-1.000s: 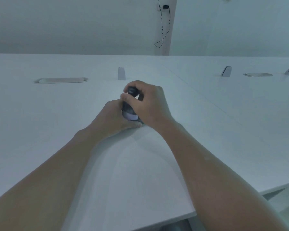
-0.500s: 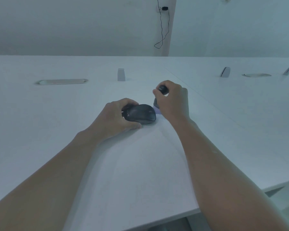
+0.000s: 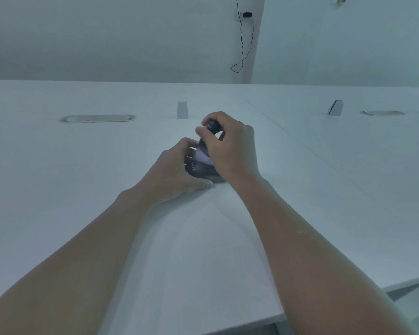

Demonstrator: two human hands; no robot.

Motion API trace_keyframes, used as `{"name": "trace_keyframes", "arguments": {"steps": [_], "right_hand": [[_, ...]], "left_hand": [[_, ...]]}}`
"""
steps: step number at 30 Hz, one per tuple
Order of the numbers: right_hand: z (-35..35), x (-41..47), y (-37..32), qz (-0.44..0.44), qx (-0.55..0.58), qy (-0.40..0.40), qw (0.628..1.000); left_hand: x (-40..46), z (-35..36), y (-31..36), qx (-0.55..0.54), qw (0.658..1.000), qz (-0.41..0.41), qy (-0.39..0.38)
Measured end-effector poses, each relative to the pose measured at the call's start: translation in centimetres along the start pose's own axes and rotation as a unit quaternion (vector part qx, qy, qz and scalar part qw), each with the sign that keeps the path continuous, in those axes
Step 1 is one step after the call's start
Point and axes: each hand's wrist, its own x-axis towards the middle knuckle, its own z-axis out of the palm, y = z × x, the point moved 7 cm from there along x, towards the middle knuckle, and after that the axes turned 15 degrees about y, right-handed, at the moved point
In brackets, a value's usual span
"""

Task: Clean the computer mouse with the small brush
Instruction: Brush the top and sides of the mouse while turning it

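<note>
Both hands meet at mid-table: my left hand [image 3: 172,172] clamps the dark computer mouse [image 3: 200,170] against the white table [image 3: 203,250], my right hand [image 3: 230,148] grips the small brush [image 3: 209,134], its pale bristles on the mouse top. Beyond the knuckles I see a cable grommet [image 3: 97,118] and a small upright bracket [image 3: 182,110]; the wall [image 3: 107,37] stands behind. Bare tabletop spreads either side, its near edge below my right forearm.
</note>
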Motion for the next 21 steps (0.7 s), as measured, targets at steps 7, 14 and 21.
{"name": "trace_keyframes", "arguments": {"steps": [7,14,21], "right_hand": [[-2.5,1.8,4.1,0.076,-0.111,0.013,0.991],[-1.7,1.1,2.2,0.076,0.014,-0.023,0.997],[0.4,-0.5,0.5,0.047,0.037,-0.075,0.995]], "left_hand": [[-0.2,0.1,-0.3,-0.006,1.0,0.0,-0.004],[-0.2,0.0,-0.1,-0.003,1.0,-0.002,-0.003],[0.0,-0.1,0.3,0.02,1.0,0.005,-0.006]]}}
